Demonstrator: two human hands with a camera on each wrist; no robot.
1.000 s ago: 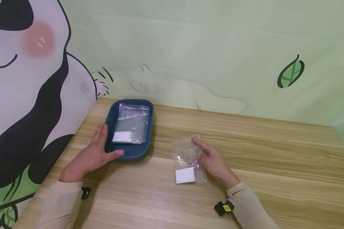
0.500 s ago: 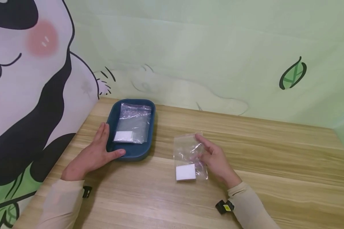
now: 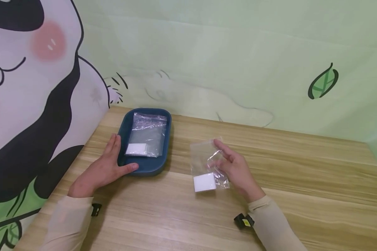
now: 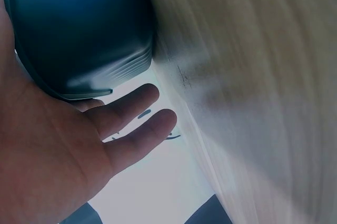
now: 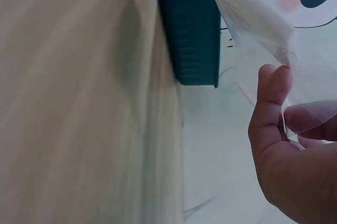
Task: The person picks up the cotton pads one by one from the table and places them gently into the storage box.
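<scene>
In the head view, a dark blue tray (image 3: 150, 166) stands at the left of the table. Inside it lies a clear plastic bag (image 3: 153, 134) with a white rectangular piece (image 3: 136, 149) at its lower left. My left hand (image 3: 100, 172) touches the tray's near left corner, fingers straight along its side and thumb at the near rim. To the right of the tray, my right hand (image 3: 237, 170) pinches another clear plastic bag (image 3: 200, 158) by its right side. A white rectangular piece (image 3: 205, 182) sits at the bottom of that bag, which is held above the table.
The wood-grain table (image 3: 301, 181) runs up to a pale green backdrop (image 3: 226, 62) printed with a panda and a leaf. A small black device (image 3: 243, 221) sits at the right wrist, and another (image 3: 96, 210) at the left.
My right hand has lifted the held bag a little and the white piece has risen with it. The left hand stays on the tray. The head view has shifted slightly.
</scene>
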